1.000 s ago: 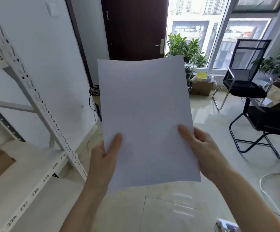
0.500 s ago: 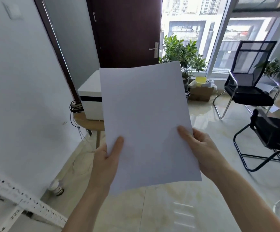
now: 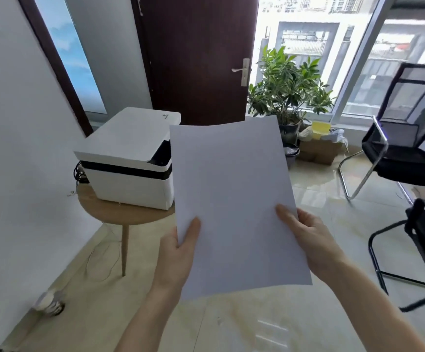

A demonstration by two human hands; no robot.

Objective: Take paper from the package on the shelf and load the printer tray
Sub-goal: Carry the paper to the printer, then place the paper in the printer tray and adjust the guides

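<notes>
I hold white paper (image 3: 231,199) upright in front of me with both hands. My left hand (image 3: 178,255) grips its lower left edge, thumb on the front. My right hand (image 3: 308,240) grips the lower right edge, thumb on the front too. A white printer (image 3: 127,158) with a black band stands on a small round wooden table (image 3: 120,212) to the left of the paper, near the wall. The paper hides the printer's right side. The shelf and the package are out of view.
A dark door (image 3: 196,57) stands behind the printer. A potted plant (image 3: 287,90) and a cardboard box (image 3: 318,151) sit by the window. Two black chairs (image 3: 404,138) stand at the right. Cables hang behind the table. A small object (image 3: 49,303) lies on the floor at the left.
The view has swung from the shelf toward the printer, which has come into sight and grown nearer. The shelf frame has dropped out of view. Both hands keep the same grip on the paper.
</notes>
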